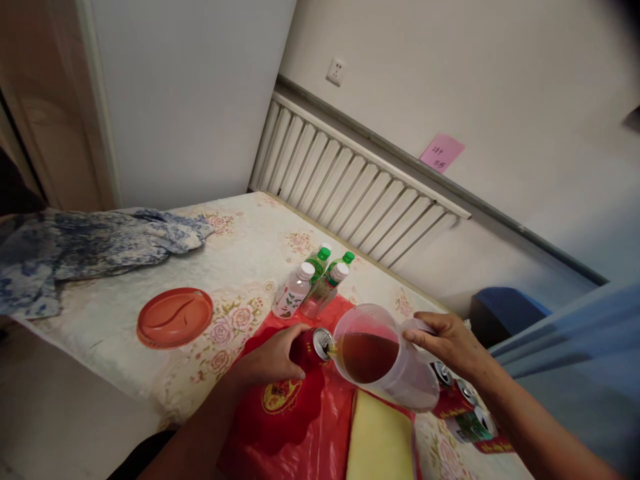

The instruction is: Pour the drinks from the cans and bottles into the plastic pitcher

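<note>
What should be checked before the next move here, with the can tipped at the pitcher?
1. Left hand grips the red can firmly: ok.
2. Right hand holds the pitcher by its handle side: ok.
3. Can mouth meets the pitcher rim: ok, they appear to touch.
4. Pitcher has room above the brown liquid: ok.
5. Drips on the red bag underneath: cannot tell.
6. Bottles stand apart from the pouring: ok.

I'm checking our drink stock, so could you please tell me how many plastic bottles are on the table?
4: two white-capped bottles in front, two green-capped bottles right behind them, clustered near the radiator; more may be hidden.
</note>
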The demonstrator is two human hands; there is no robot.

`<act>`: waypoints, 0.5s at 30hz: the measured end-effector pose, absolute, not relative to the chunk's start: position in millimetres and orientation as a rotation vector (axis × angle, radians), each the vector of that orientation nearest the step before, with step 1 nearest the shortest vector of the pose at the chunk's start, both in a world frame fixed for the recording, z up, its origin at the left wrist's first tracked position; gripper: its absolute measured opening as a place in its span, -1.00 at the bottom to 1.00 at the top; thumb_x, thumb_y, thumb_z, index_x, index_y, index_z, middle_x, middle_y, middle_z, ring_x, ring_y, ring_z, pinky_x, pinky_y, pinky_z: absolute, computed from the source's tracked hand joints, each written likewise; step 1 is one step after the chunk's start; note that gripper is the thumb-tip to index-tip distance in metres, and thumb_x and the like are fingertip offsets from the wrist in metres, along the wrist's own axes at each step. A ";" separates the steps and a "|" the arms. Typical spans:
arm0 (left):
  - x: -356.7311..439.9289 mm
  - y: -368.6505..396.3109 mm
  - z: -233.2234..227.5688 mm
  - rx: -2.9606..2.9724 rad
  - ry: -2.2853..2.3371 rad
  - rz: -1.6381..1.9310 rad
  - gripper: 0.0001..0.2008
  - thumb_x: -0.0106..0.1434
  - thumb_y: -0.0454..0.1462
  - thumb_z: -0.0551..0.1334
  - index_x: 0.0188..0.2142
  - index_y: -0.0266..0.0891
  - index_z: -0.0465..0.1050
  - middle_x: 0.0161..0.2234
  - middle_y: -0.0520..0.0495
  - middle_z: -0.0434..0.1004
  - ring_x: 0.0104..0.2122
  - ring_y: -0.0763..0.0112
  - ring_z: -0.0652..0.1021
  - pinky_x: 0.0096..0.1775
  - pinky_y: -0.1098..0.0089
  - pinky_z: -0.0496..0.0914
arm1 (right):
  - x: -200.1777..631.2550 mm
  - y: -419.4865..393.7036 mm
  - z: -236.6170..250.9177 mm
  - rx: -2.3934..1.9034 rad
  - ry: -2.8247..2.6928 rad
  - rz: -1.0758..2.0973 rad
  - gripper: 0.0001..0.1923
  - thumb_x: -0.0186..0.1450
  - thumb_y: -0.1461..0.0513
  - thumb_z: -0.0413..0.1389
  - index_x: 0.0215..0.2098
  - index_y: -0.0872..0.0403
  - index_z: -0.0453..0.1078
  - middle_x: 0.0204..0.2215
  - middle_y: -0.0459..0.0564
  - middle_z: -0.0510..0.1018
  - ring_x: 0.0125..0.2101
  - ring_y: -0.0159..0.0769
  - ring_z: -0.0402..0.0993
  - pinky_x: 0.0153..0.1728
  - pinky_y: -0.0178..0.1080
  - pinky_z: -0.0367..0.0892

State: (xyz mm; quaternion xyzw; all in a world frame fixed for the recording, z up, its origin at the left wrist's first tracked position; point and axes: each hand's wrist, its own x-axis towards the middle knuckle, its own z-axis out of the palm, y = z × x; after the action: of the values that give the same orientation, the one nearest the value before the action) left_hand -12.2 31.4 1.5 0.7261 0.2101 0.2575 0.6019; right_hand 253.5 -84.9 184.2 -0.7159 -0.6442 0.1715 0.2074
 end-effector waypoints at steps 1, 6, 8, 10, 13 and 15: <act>-12.2 31.8 1.2 1.672 0.477 0.599 -0.30 -0.14 -0.42 0.30 0.07 -0.14 0.30 0.02 -0.04 0.50 0.01 0.14 0.49 0.01 0.27 0.38 | 253.7 -84.5 183.3 -1.989 -1.785 0.480 -0.48 0.14 -0.11 0.17 -0.66 0.05 0.11 -0.67 -0.23 0.04 -0.60 -0.47 -0.04 -0.60 -0.35 -0.08; -11.0 34.7 -4.1 1.594 0.437 0.609 -0.28 -0.15 -0.43 0.29 0.08 -0.14 0.28 0.03 -0.02 0.50 0.01 0.15 0.49 0.01 0.28 0.38 | 259.2 -84.5 174.6 -1.956 -1.619 0.551 -0.45 0.06 -0.15 0.19 -0.69 0.03 0.08 -0.68 -0.24 0.01 -0.61 -0.48 -0.08 -0.60 -0.34 -0.10; -10.4 35.8 -7.0 1.558 0.442 0.616 -0.26 -0.15 -0.42 0.29 0.09 -0.13 0.26 0.04 -0.03 0.50 0.02 0.15 0.49 0.02 0.27 0.38 | 266.1 -85.3 167.5 -1.920 -1.519 0.574 -0.47 0.08 -0.14 0.18 -0.69 0.03 0.12 -0.70 -0.24 0.05 -0.63 -0.47 -0.08 -0.60 -0.33 -0.11; -10.0 36.7 -9.2 1.543 0.464 0.630 -0.25 -0.15 -0.42 0.30 0.10 -0.13 0.24 0.05 -0.04 0.49 0.03 0.15 0.49 0.03 0.26 0.38 | 275.2 -85.4 157.8 -1.843 -1.423 0.597 -0.47 0.12 -0.15 0.16 -0.69 0.02 0.13 -0.72 -0.24 0.07 -0.64 -0.46 -0.08 -0.60 -0.31 -0.10; -9.7 37.5 -10.4 1.541 0.489 0.645 -0.25 -0.13 -0.40 0.29 0.12 -0.14 0.23 0.07 -0.05 0.47 0.04 0.14 0.48 0.04 0.25 0.38 | 287.8 -83.1 139.1 -1.679 -1.246 0.646 -0.44 0.19 -0.18 0.07 -0.69 -0.01 0.06 -0.75 -0.24 0.05 -0.66 -0.43 -0.08 -0.61 -0.28 -0.07; -9.6 37.7 -10.0 1.538 0.498 0.644 -0.25 -0.13 -0.39 0.29 0.12 -0.14 0.22 0.06 -0.06 0.48 0.04 0.14 0.48 0.04 0.24 0.39 | 292.1 -79.8 125.5 -1.568 -1.085 0.658 -0.44 0.23 -0.18 0.04 -0.68 -0.02 0.04 -0.74 -0.25 0.03 -0.67 -0.42 -0.09 -0.61 -0.27 -0.04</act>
State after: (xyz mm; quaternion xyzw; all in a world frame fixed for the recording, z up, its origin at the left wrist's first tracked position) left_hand -9.6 37.7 -10.0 0.6757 0.2186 0.2828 0.6447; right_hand 292.1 -79.8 125.5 -0.6576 -0.4551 0.2759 0.5332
